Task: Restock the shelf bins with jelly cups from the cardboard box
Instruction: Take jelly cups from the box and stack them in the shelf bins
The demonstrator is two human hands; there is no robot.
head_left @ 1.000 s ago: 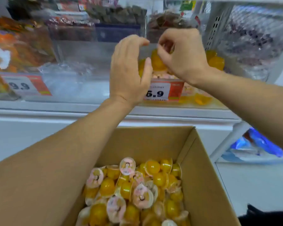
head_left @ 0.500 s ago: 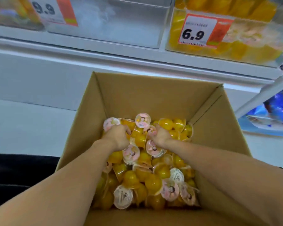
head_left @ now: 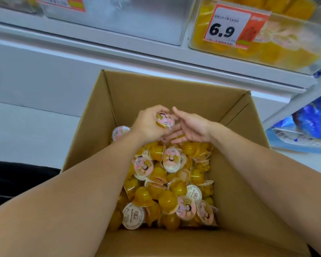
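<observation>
An open cardboard box stands below the shelf, holding several yellow jelly cups with pink and white lids. My left hand is raised above the pile and grips a jelly cup with its pink lid facing up. My right hand sits right beside it over the far part of the pile, fingers extended toward the left hand and touching the cups; whether it holds anything is hidden. The clear shelf bin at upper right holds yellow jelly cups behind a 6.9 price tag.
A second clear bin stands to the left of the jelly bin on the white shelf ledge. Blue packets lie on a lower shelf at right. A dark object lies on the floor at left.
Both hands came down from the shelf bin into the box, dug into the pile, and now the left hand has lifted a cup clear of the pile.
</observation>
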